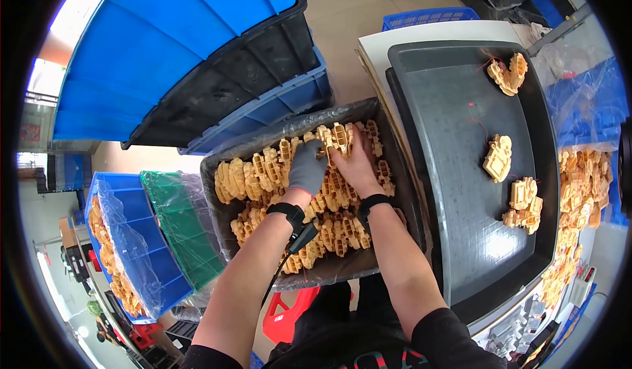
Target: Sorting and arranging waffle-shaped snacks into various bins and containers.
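Note:
My left hand (307,169), in a grey glove, reaches into a dark bin (209,183) lined with clear plastic film. Its fingers are curled against the tan moulded plastic parts (263,169) that lie there in packed rows. Just to its right is my bare right hand (357,166), thumb and fingers around a tan plastic part (340,136) at the far row. The fingertips of both hands are partly hidden among the parts. Each wrist wears a black band, and a small device with a cable hangs at the left one.
Right of the bin, a large dark tray (461,191) on a table holds a few tan parts (498,158) with thin red wires. Tall stacked blue and black crates (217,46) stand far left. A blue crate (164,263) of parts sits at left; a red stool (284,316) is below.

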Demonstrator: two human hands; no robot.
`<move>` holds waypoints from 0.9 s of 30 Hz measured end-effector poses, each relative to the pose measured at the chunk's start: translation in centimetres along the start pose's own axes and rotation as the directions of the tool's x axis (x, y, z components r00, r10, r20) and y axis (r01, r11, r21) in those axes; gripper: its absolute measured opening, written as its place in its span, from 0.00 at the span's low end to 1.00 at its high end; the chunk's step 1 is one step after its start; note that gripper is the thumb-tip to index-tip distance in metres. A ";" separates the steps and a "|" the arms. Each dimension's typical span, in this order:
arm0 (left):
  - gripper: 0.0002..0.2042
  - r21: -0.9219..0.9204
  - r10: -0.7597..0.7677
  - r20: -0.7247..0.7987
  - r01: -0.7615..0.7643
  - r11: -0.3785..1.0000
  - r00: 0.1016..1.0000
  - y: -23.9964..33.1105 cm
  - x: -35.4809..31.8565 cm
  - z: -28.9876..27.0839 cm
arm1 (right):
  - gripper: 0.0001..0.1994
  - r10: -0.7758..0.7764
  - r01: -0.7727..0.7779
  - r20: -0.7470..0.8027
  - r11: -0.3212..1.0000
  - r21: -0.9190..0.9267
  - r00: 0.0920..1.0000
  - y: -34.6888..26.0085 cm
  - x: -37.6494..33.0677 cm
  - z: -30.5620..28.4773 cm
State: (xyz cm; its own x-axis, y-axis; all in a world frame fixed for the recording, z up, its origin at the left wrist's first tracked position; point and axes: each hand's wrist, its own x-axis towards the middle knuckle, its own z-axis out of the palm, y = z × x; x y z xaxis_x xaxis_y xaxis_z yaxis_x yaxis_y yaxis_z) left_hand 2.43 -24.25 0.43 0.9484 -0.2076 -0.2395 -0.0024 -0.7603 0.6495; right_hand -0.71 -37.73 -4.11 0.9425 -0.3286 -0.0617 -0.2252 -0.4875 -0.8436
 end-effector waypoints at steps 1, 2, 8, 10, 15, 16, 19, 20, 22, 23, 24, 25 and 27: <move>0.25 0.170 0.099 -0.035 -0.091 0.981 0.995 0.8 -0.4 -0.5 | 0.39 -0.019 0.018 -0.015 0.996 -0.084 1.000 -0.3 -0.2 0.1; 0.32 0.178 0.191 0.053 -0.197 0.964 0.980 0.9 -0.4 -0.8 | 0.40 -0.003 0.001 -0.010 0.992 -0.124 1.000 -0.5 -0.3 0.1; 0.43 0.383 0.385 0.341 -0.501 0.776 0.858 2.1 0.8 -0.3 | 0.42 0.129 -0.127 0.162 0.992 -0.025 0.978 -0.2 0.7 -0.2; 0.44 0.378 0.413 0.302 -0.505 0.776 0.860 2.7 2.7 2.6 | 0.42 0.004 -0.003 -0.004 0.999 0.033 1.000 3.9 1.9 0.4; 0.34 0.480 0.479 0.176 -0.500 0.720 0.860 -1.8 3.1 1.7 | 0.49 0.050 -0.063 0.173 0.996 0.065 0.984 0.9 1.3 1.8; 0.34 0.482 0.480 0.190 -0.508 0.714 0.856 -1.5 3.0 1.8 | 0.48 0.069 -0.092 0.182 0.988 0.121 0.981 1.2 1.0 1.3; 0.35 0.513 0.497 0.206 -0.525 0.679 0.843 -1.3 3.8 2.7 | 0.47 0.095 -0.124 0.134 0.966 0.228 0.986 2.0 0.7 0.3; 0.36 0.548 0.481 0.207 -0.508 0.664 0.852 -1.2 3.8 2.8 | 0.46 0.114 -0.143 0.137 0.964 0.225 0.984 1.8 0.5 0.2; 0.37 0.574 0.409 0.232 -0.464 0.675 0.883 -0.8 3.7 2.6 | 0.44 0.118 -0.153 0.140 0.950 0.273 0.983 1.7 0.6 0.5; 0.38 0.608 0.312 0.246 -0.397 0.688 0.918 -0.6 3.5 2.5 | 0.43 0.113 -0.150 0.136 0.942 0.300 0.984 1.8 0.6 1.0; 0.40 0.599 0.278 0.247 -0.371 0.710 0.928 -0.5 3.4 2.4 | 0.42 0.157 -0.175 0.086 0.942 0.287 0.984 1.8 0.5 1.7; 0.40 0.600 0.295 0.249 -0.386 0.701 0.923 -0.1 3.2 2.4 | 0.39 0.163 -0.165 0.033 0.938 0.306 0.986 2.5 0.8 2.5; 0.42 0.546 0.316 0.252 -0.404 0.734 0.915 1.2 2.6 3.1 | 0.38 0.209 -0.188 -0.033 0.928 0.320 0.977 3.5 1.1 1.4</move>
State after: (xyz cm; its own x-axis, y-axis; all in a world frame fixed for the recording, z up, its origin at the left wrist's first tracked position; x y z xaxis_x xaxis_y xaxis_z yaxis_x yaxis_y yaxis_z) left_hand 3.85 -27.62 -1.68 0.7869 -0.5851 -0.1959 -0.5577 -0.8103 0.1800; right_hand -0.08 -38.65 -7.87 0.8658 -0.4498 -0.2194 -0.3072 -0.1316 -0.9425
